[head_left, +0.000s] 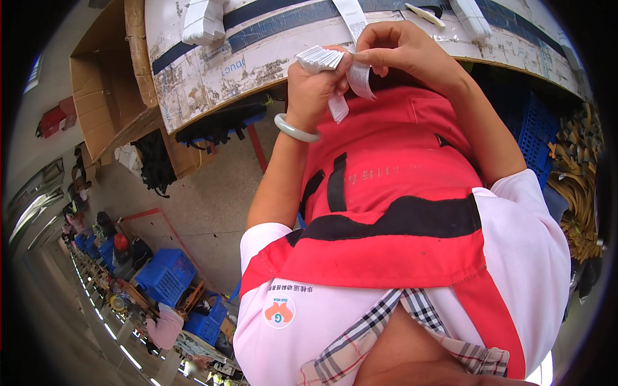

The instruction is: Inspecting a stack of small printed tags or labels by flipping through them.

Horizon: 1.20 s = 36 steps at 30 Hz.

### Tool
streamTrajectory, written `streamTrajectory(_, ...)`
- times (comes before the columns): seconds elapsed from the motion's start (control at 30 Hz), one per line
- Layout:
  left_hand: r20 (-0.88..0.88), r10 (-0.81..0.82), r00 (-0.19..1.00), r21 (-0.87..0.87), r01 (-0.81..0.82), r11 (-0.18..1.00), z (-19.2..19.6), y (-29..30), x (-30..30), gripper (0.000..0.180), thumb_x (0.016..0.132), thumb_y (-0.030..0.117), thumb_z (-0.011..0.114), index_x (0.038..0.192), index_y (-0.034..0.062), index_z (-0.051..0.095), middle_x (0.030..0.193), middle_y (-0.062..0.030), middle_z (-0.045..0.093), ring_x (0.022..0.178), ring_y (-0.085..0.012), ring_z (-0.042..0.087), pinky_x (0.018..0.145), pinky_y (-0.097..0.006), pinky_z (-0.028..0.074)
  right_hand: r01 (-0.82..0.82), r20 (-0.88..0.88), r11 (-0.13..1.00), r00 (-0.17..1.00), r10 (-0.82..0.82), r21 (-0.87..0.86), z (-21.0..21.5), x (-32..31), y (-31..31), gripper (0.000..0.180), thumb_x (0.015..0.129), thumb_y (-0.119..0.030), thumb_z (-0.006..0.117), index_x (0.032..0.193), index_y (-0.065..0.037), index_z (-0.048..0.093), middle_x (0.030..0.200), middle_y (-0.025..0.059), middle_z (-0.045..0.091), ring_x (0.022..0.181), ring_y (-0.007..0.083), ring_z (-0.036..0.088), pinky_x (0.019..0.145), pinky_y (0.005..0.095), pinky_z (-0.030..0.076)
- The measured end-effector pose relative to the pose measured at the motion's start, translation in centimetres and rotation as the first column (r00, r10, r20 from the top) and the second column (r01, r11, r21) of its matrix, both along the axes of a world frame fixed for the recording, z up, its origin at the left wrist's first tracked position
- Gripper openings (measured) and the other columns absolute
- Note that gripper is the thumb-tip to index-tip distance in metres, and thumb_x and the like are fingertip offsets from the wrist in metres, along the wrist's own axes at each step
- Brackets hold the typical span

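Observation:
My left hand [317,87] is closed round a stack of folded white labels [320,58], their edges fanned out at the top. Below that fist a short label end [338,108] sticks out. Close beside it, my right hand [393,48] pinches a white printed label strip [360,80] between thumb and fingers, and its lower end curls down over the red apron. Another length of white label strip [351,18] lies on the table just beyond my right hand. It looks continuous with the pinched strip, but my fingers hide the join.
The worn white table [212,90] carries label bundles at left [203,22] and right [471,18]. A small white-handled tool [425,15] lies near the right bundle. An open cardboard box [106,80] stands at the table's left end; a blue crate [537,132] is below right.

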<state>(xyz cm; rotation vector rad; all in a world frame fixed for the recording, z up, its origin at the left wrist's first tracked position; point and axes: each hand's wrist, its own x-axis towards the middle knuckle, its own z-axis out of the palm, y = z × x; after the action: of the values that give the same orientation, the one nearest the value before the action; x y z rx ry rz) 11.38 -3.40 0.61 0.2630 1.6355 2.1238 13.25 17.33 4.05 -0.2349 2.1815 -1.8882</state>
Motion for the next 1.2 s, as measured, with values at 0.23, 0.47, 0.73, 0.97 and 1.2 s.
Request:
streamTrajectory(0.23, 0.366, -0.271, 0.890, 0.379, 0.123, 0.917, -0.1, 0.1, 0.2, 0.043, 0.090, 0.040, 0.065, 0.103, -0.0005, 0.061, 0.084, -0.0094, 0.067, 0.073, -0.0166, 0.066, 0.063, -0.026, 0.055, 0.058, 0.030, 0.991, 0.998, -0.055, -0.121, 0.4, 0.6, -2.3, 0.011, 0.091, -0.013, 0.067, 0.091, -0.002, 0.064, 0.079, 0.0010, 0.061, 0.070, 0.0066, 0.058, 0.065, 0.0204, 0.047)
streamTrajectory(0.47, 0.371, -0.272, 0.888, 0.330, 0.148, 0.932, -1.3, -0.5, 0.1, 0.028, 0.092, 0.020, 0.066, 0.109, -0.0012, 0.059, 0.080, -0.0053, 0.058, 0.073, -0.0169, 0.060, 0.063, -0.028, 0.051, 0.156, -0.199, 0.977, 0.972, -0.126, 0.145, -1.7, -1.4, -0.7, 0.013, 0.092, -0.013, 0.065, 0.099, -0.003, 0.067, 0.089, -0.0009, 0.063, 0.083, 0.0066, 0.058, 0.071, 0.0212, 0.048)
streamTrajectory(0.73, 0.326, -0.151, 0.933, 0.126, 0.115, 0.985, -1.2, 0.3, 0.1, 0.019, 0.089, 0.011, 0.068, 0.103, -0.0011, 0.062, 0.076, -0.0045, 0.060, 0.065, -0.0142, 0.058, 0.055, -0.026, 0.046, 0.456, -0.602, 0.720, 0.796, -0.067, 0.523, -5.7, -6.2, 0.5, 0.012, 0.085, -0.014, 0.066, 0.089, -0.004, 0.061, 0.093, 0.0131, 0.057, 0.084, 0.0319, 0.061, 0.072, 0.0389, 0.050)
streamTrajectory(0.97, 0.143, 0.060, 0.988, -0.045, -0.055, 0.998, -0.5, 0.4, -0.8, 0.014, 0.084, 0.008, 0.074, 0.094, 0.0013, 0.068, 0.071, -0.0025, 0.064, 0.057, -0.0080, 0.055, 0.050, -0.021, 0.041, 0.412, -0.484, 0.801, 0.857, -0.179, 0.434, -3.9, -5.2, 0.0, 0.011, 0.084, -0.011, 0.066, 0.088, -0.004, 0.060, 0.092, 0.0133, 0.056, 0.084, 0.0333, 0.060, 0.072, 0.0401, 0.049)
streamTrajectory(1.2, 0.078, 0.046, 0.996, -0.069, -0.041, 0.997, -0.7, 1.2, -1.1, 0.015, 0.082, 0.006, 0.074, 0.095, 0.0000, 0.068, 0.071, -0.0033, 0.065, 0.056, -0.0077, 0.056, 0.049, -0.021, 0.042, 0.422, -0.560, 0.773, 0.822, -0.106, 0.474, -4.9, -5.9, 0.9, 0.010, 0.084, -0.010, 0.067, 0.088, -0.004, 0.061, 0.091, 0.0131, 0.055, 0.082, 0.0324, 0.059, 0.071, 0.0385, 0.049)
